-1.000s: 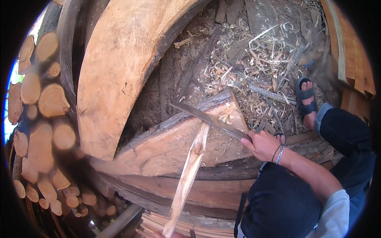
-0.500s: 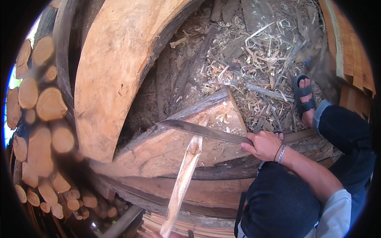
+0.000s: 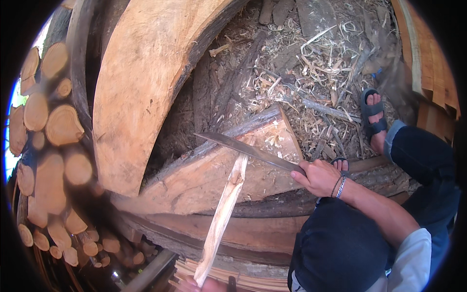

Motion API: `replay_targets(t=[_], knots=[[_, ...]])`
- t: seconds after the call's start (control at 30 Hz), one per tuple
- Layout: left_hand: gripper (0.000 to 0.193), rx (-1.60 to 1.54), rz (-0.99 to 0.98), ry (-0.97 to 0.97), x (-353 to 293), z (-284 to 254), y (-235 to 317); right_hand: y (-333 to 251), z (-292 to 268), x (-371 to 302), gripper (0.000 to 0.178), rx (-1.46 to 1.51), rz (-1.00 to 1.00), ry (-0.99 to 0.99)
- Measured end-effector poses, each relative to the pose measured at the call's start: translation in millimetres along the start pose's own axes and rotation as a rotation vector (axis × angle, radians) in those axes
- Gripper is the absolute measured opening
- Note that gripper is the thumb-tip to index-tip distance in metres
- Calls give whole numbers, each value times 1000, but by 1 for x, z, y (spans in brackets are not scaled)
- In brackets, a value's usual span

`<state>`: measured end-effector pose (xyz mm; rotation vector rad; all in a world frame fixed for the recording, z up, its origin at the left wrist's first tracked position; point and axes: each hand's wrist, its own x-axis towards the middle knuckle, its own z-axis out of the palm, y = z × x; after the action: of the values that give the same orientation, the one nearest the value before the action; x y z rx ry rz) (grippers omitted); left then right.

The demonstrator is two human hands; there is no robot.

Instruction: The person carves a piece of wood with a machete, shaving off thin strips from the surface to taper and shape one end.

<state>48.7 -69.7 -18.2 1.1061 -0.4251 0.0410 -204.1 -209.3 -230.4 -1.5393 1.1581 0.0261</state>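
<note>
My right hand [image 3: 317, 177] is closed round the handle end of a long machete [image 3: 245, 150], whose dark blade points to the far left. Under and beside the blade is the top end of a pale, peeled wooden stick [image 3: 221, 219] with a knot near its tip. Whether blade and stick touch, I cannot tell. At the lower edge my left hand [image 3: 206, 284], partly cut off by the frame, grips the stick's near end. Behind them lies a thick wedge-shaped slab of wood [image 3: 194, 187] with bark along its far edge and a few shavings on top.
A large curved plank [image 3: 134, 97] stands at the far left, beside stacked cut logs [image 3: 63, 125]. Wood shavings [image 3: 316, 73] litter the ground. My sandalled foot [image 3: 373, 114] is at the right, near leaning boards [image 3: 428, 63]. Thin wooden strips [image 3: 258, 283] lie near the lower edge.
The machete's tip has swung away from me, while my right hand has shifted slightly left. The stick has moved a little, and more of my left hand shows.
</note>
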Motion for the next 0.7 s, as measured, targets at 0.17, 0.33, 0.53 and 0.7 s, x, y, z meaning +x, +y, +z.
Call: replay_targets(t=[0.17, 0.33, 0.53, 0.7], knots=[[25, -33, -83, 78, 5, -8, 3, -11, -15, -9, 55, -86, 11, -18], [28, -128, -236, 118, 2, -23, 16, -11, -47, -33, 38, -373, -76, 146], [31, -105, -312, 67, -21, -21, 23, -49, -125, -90, 30, -736, -4, 370], [40, -25, -216, 68, -33, -20, 28, -55, -170, -129, 31, -848, -115, 705]])
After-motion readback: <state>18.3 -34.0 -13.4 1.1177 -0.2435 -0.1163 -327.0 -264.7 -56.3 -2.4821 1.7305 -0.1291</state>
